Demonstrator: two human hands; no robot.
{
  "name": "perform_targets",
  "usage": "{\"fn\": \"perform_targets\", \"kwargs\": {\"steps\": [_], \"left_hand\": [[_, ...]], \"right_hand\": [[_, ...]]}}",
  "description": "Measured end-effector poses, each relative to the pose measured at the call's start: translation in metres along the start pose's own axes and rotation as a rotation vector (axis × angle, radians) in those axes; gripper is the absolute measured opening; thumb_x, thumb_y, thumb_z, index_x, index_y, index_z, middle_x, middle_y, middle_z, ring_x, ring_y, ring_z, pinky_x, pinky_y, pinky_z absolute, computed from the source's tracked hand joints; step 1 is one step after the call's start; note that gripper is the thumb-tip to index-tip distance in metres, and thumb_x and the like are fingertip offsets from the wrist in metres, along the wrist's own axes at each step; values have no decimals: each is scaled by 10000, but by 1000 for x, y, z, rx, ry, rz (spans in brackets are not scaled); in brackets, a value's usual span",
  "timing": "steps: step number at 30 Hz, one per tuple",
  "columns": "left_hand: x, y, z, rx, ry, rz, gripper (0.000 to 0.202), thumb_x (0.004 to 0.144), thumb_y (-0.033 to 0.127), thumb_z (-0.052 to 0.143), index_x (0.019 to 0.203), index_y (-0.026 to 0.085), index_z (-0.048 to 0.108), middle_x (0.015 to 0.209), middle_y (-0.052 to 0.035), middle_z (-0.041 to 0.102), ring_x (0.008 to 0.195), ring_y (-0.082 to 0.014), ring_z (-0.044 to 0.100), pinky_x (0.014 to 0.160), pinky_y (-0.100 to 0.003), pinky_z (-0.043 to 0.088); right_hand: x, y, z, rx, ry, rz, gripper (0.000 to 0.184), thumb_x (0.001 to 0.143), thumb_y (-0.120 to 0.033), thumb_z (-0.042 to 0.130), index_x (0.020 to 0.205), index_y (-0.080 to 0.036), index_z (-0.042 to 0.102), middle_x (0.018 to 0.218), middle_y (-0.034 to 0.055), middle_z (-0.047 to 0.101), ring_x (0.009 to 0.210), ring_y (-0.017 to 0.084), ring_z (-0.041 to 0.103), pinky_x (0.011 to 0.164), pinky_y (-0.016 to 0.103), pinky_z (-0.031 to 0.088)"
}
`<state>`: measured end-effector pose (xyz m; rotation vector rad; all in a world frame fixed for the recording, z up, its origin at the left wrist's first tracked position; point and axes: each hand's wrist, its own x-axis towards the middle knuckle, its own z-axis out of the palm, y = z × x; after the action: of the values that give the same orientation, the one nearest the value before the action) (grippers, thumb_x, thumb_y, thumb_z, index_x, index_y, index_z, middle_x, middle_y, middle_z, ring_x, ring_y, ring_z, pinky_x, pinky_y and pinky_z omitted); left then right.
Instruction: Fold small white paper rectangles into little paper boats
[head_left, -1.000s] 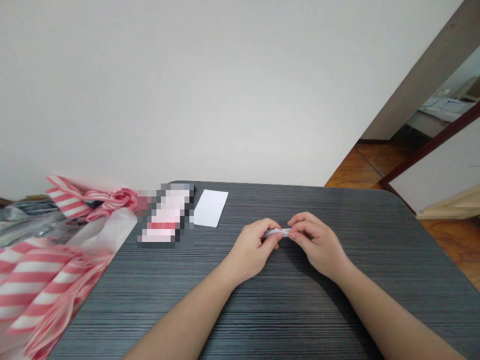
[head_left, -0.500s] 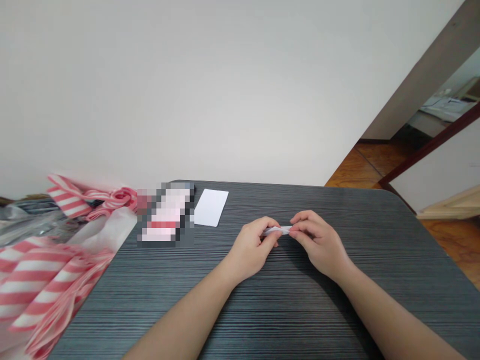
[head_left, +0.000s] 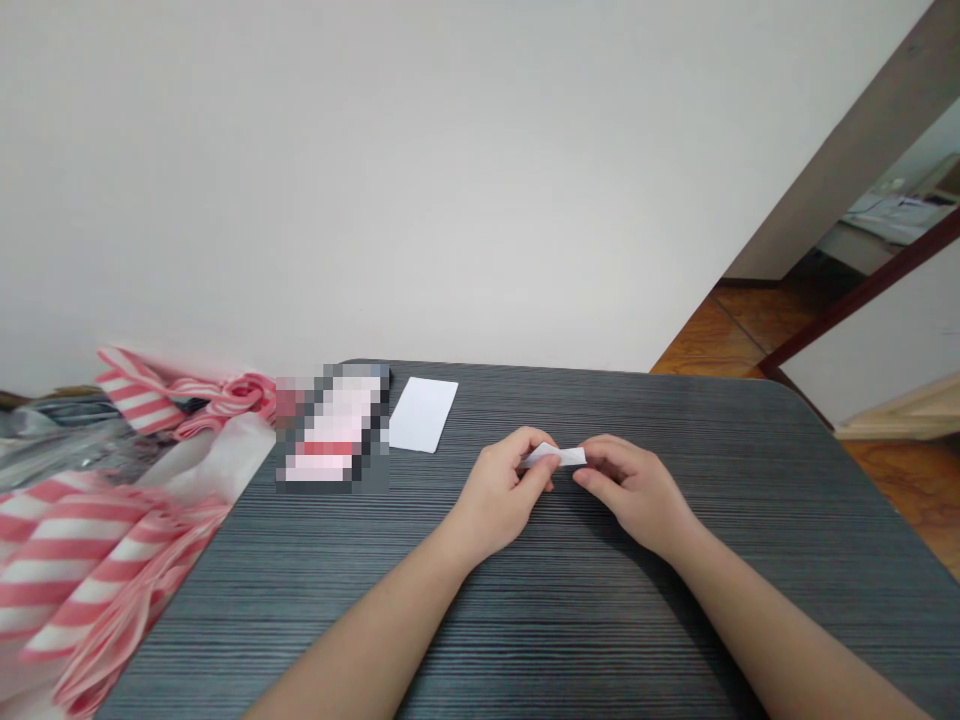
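A pale wall (head_left: 480, 200) rises behind the far edge of a dark table (head_left: 480, 640) with fine lines across its top. Off the table's left edge lies a heap of red-and-white striped cloth (head_left: 82, 560), partly among clear plastic.

Over the table's middle are 2 bare hands. The left hand (head_left: 501, 505) has its thumb and fingers closed in a pinch; the right hand (head_left: 637, 490) is curled with a narrow gap between thumb and fingertips. At the table's far left corner lies a long blurred item (head_left: 337, 425), too obscured to name, and just beside it, towards the right edge, a flat white sheet (head_left: 424, 415).

Smallest is the folded paper (head_left: 570, 457), a slim white strip midway between the table's left and right edges. The left fingers grip 1 end; the other end sticks out by the right fingertips. Whether those touch it, I cannot tell.

The step seems to be working a fold. For a clean result, keep the left pinch firm but light, line up the layers before pressing, and run the right thumb evenly along the crease.
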<state>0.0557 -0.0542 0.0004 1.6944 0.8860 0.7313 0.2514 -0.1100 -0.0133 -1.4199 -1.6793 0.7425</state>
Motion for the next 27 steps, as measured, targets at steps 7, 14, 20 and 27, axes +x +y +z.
{"fn": "perform_targets", "kwargs": {"steps": [7,14,20,27], "left_hand": [[0,-3,2,-40,-3,-6,149,905,317,564,980,192,595,722,16,632,651,-130,607,617,-232,455],[1,-5,2,-50,-12,-25,215,893,322,577,1057,188,618,745,4,653,654,-139,626,620,-244,464],[1,-6,2,1,-25,-16,181,901,341,559,943,185,641,690,4,654,642,-143,615,596,-238,445],[1,-5,1,67,-45,3,174,885,318,572,970,189,651,689,4,655,629,-141,595,578,-233,426]], "right_hand": [[1,-8,0,-42,38,-30,103,914,-238,610,892,-216,707,893,44,695,797,189,640,725,300,482],[-1,-5,1,-26,65,-8,85,906,-243,615,901,-209,693,919,55,700,818,196,647,739,306,498],[-1,-5,2,-9,60,-25,90,917,-231,596,887,-212,678,888,49,690,804,193,639,737,309,496],[-1,-6,2,22,55,-37,93,922,-233,586,886,-212,669,905,60,688,805,197,638,723,312,504]]}}
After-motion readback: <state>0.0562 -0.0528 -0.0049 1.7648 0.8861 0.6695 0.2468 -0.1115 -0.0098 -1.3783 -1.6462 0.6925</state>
